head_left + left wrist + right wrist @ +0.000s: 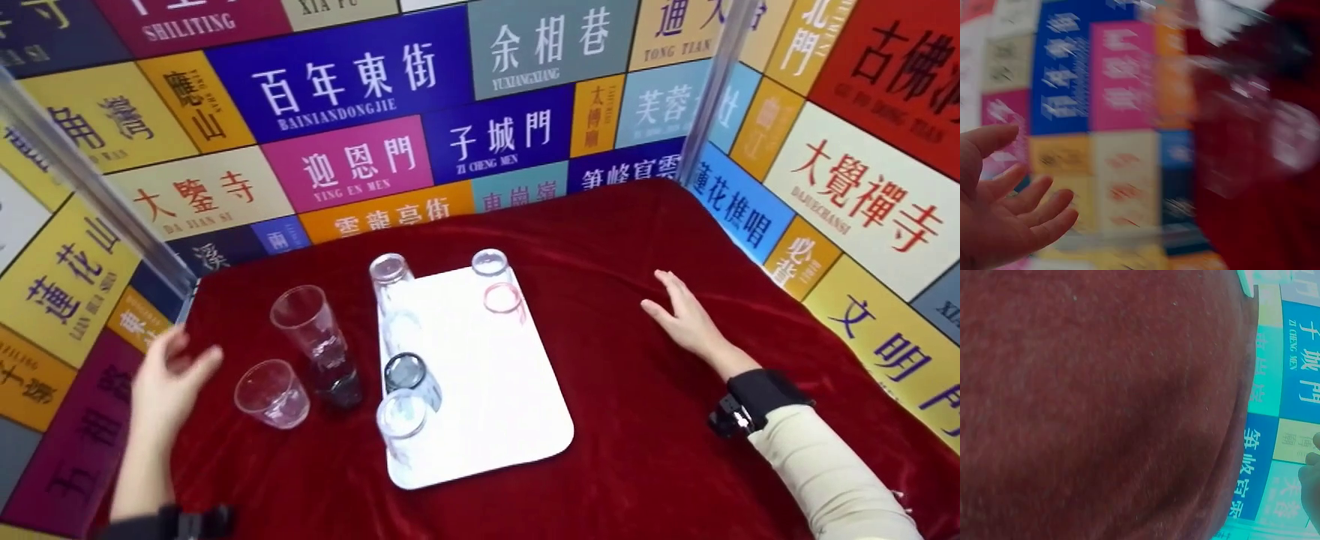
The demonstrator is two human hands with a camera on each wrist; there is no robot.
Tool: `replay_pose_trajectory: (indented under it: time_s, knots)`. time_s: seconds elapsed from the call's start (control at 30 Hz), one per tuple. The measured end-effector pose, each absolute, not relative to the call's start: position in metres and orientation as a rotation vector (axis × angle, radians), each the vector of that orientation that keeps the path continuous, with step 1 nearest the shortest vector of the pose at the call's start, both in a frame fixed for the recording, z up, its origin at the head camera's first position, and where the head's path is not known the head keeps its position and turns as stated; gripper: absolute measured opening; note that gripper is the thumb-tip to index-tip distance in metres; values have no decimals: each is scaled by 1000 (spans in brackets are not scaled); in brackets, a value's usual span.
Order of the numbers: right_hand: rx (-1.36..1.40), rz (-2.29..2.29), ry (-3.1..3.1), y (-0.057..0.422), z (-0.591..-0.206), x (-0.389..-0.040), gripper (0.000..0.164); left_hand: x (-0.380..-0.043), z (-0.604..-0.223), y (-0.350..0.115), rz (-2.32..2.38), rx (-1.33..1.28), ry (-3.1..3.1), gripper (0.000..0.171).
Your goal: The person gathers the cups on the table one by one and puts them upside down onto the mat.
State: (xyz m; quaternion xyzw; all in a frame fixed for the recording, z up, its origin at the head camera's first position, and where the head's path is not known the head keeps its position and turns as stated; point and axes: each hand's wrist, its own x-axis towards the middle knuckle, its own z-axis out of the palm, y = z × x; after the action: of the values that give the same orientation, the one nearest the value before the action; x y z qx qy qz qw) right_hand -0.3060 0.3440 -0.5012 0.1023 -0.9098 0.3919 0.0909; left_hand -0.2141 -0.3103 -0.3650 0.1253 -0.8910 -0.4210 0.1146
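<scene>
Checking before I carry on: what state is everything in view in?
Left hand: empty, fingers relaxed
Right hand: empty, fingers extended
Tray: flat, bearing glasses
Glasses on tray: standing, which way up unclear
Short glass: upright, off tray
Tall glass: upright, off tray
Red cloth: spread, creased

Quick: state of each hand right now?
Left hand: open, holding nothing, apart from the short clear glass.
Right hand: open, holding nothing.

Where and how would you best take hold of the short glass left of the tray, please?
Grip the short glass round its side, probably from the left with the left hand: it stands mouth up, the tall glass crowding its right.
</scene>
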Motion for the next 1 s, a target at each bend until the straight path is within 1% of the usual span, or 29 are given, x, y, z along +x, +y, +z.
replay_pose_trajectory:
  time_s: [0.07, 0.13, 0.23, 0.33, 0.43, 0.53, 0.6, 0.7, 1.0]
  knots:
    - [301, 1176, -2690, 344, -502, -305, 65, -207, -392, -323, -1383, 444, -2620, 83]
    - [301, 1185, -2678, 345, -502, -303, 65, -203, -417, -330, -1502, 527, -2644, 93]
    - [295, 1198, -2660, 344, -501, -302, 64, -203, -447, -333, -1686, 599, -2661, 102]
    - [304, 1243, -2620, 340, -502, -302, 63, -205, -466, -329, -1758, 593, -2693, 108]
    - [326, 1488, -2489, 329, -501, -302, 61, -206, -478, -323, -1759, 572, -2685, 109]
    - [350, 1821, -2266, 315, -499, -300, 63, -206, -487, -318, -1729, 573, -2642, 107]
    - [349, 1967, -2144, 308, -498, -299, 64, -208, -491, -313, -1726, 576, -2599, 106]
    - [353, 1996, -2121, 301, -499, -296, 65, -212, -498, -306, -1744, 582, -2522, 104]
    - [422, 1862, -2256, 294, -493, -284, 67, -224, -508, -294, -1670, 603, -2337, 102]
